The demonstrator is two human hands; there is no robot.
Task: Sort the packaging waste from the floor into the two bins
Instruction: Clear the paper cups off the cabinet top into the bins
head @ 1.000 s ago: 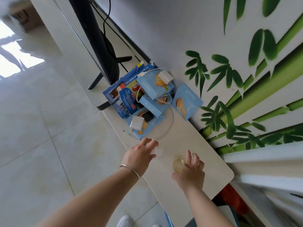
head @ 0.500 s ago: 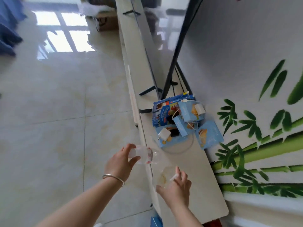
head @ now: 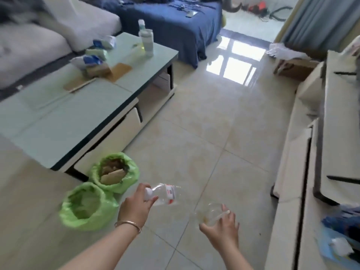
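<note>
Holding 2 pieces of clear plastic waste above the tiled floor [head: 224, 123], our hands are well apart from each other. Our left hand [head: 136, 206] is clamped on the neck end of a clear plastic bottle [head: 165, 194]; the white cap sits between thumb and fingers, and the body, with its red-and-white label, points right and lies roughly level in the air. A thin metal bangle [head: 128, 224] circles that wrist. Our right hand [head: 222, 228] grips a clear plastic cup [head: 209, 214] from below and behind, fingers curled on its wall; a brownish residue shows inside, and a pale straw-like stick lies across the rim near the fingertips.

We note 2 bins on the floor, left of the bottle, each lined with a light green bag. The near bin [head: 85, 207] sits just left of our left hand; its contents are too blurred to name. The far bin [head: 115, 172] touches it and holds brown cardboard pieces. Both stand at the corner of a low coffee table [head: 58, 121] with a pale green top, which carries blue-and-white packets, flat cardboard and a tall water bottle [head: 147, 42].

At the right edge runs a long low cabinet [head: 288, 172], with blurred blue packaging [head: 339, 236] at its near end.
</note>
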